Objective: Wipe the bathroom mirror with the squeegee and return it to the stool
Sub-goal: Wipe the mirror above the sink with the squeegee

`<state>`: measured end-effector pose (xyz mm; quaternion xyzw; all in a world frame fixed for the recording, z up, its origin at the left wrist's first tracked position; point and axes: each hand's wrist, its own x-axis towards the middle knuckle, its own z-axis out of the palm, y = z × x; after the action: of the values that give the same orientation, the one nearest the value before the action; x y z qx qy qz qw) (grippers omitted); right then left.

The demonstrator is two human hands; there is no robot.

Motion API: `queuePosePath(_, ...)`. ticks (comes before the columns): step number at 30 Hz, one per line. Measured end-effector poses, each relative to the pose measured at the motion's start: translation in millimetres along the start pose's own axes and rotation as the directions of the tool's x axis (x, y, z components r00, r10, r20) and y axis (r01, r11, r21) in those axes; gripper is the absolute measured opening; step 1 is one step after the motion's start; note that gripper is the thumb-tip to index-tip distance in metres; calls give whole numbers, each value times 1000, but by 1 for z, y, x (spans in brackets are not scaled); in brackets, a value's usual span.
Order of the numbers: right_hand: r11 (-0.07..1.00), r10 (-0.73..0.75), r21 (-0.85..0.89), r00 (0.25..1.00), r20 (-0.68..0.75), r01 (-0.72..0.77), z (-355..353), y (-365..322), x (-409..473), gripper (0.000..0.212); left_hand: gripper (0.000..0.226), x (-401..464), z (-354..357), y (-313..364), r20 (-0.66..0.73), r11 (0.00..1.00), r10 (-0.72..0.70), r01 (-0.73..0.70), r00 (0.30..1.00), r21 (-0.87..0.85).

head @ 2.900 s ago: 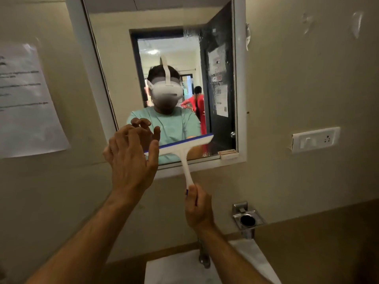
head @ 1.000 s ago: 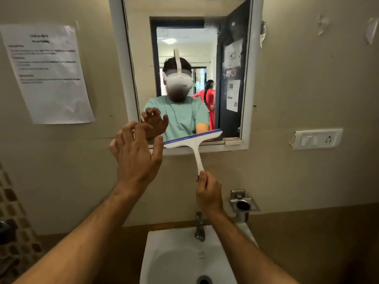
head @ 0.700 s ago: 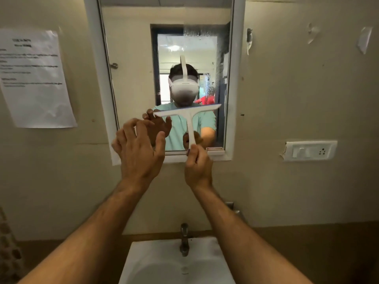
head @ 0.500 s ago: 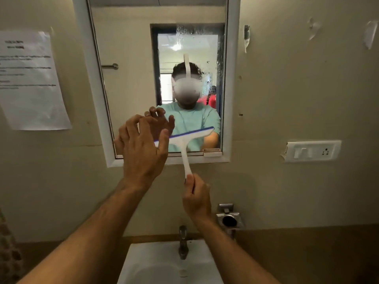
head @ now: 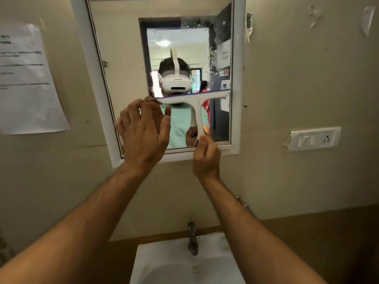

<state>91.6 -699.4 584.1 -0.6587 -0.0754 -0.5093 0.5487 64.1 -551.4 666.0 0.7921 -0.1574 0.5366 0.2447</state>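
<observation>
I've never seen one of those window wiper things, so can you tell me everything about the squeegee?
The squeegee is T-shaped and looks like white plastic, with a thin blue rubber strip along the top edge of its wide head. A narrow handle runs down from the middle. It stands upright with the head slightly tilted, over the lower right part of the mirror. The right hand holds the handle's bottom end in its fingers; the open left hand does not touch it.

Bare forearms, ring point(head: 158, 135) on left hand point(head: 143, 136) (thin band), no sleeves

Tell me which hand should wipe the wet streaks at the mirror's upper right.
Right hand: it already grips the squeegee, whose blade lies just below the streaks. The left hand is open, holding nothing.
</observation>
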Motion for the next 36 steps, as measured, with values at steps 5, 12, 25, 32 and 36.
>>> queuePosePath(5,999,39,-38,998,53,-37,-6,36,-53,31,36,2,2,-12,-15,999,39,-39,999,-36)
queuePosePath(12,998,58,-11,997,55,-58,-3,38,-70,31,38,-1,5,-15,-29,996,48,-50,998,-67)
queuePosePath(25,992,128,-5,992,-9,-128,16,19,-68,34,33,-10,-8,-24,-70,996,-24,18,997,-88)
queuePosePath(32,981,190,-36,982,-26,-190,35,31,-134,38,37,-17,-26,-60,-3,999,-27,26,1000,-47)
queuePosePath(36,983,184,1,983,-21,-184,61,1,-121,34,34,-11,-34,-81,4,999,-24,24,1000,-38)
